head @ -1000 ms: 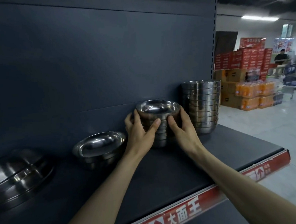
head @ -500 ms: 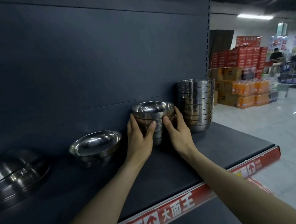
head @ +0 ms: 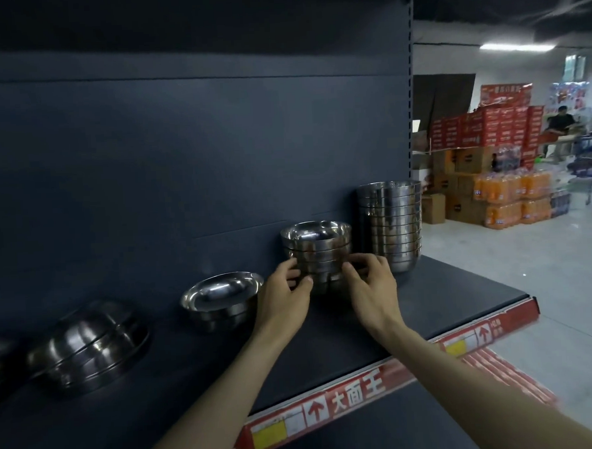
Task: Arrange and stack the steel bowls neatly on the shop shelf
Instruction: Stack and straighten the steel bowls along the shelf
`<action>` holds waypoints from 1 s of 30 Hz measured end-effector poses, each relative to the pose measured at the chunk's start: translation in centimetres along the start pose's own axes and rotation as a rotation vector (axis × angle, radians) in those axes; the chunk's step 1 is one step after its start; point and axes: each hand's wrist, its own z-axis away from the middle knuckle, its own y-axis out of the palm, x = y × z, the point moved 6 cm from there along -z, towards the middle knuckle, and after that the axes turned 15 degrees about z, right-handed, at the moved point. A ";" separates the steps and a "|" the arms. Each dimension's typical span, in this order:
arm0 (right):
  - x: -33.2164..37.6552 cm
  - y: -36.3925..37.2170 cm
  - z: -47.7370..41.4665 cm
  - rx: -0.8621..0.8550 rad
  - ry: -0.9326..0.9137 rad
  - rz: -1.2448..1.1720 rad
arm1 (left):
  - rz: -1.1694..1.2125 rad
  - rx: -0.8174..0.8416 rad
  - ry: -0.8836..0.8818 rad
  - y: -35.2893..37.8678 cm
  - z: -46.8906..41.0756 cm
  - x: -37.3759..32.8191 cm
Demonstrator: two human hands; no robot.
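Nearest the viewer, the red price strip (head: 331, 404) edges the shelf (head: 445, 295), and both forearms reach over it. The left grip (head: 284, 293) and right grip (head: 370, 285) are each half closed, fingers and thumbs curled onto the lower bowls of the short stack (head: 318, 247). That stack stands between the two grips, upright on the shelf close to the back panel (head: 181, 161).

The step in hand looks like squaring this stack, or seating it in its final spot. Just beyond the right grip stands the tall stack (head: 390, 226), near the short one but apart from it. Beside the left grip sits a low pile of shallow bowls (head: 221, 297), and well off to that side a tilted, upturned pile (head: 88, 348).

Next, I would judge, both grips must ease off evenly so nothing tips. The left-side piles then want righting and gathering.
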 end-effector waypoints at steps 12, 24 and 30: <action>8.6 -0.8 10.7 0.300 -0.211 0.024 | 0.036 -0.051 0.064 -7.4 10.9 -4.8; 15.0 4.8 19.5 0.472 -0.413 0.072 | -0.004 -0.290 0.033 -20.3 19.8 -3.2; 18.6 11.2 24.2 0.599 -0.499 0.012 | -0.028 -0.471 0.036 -28.9 24.5 -1.5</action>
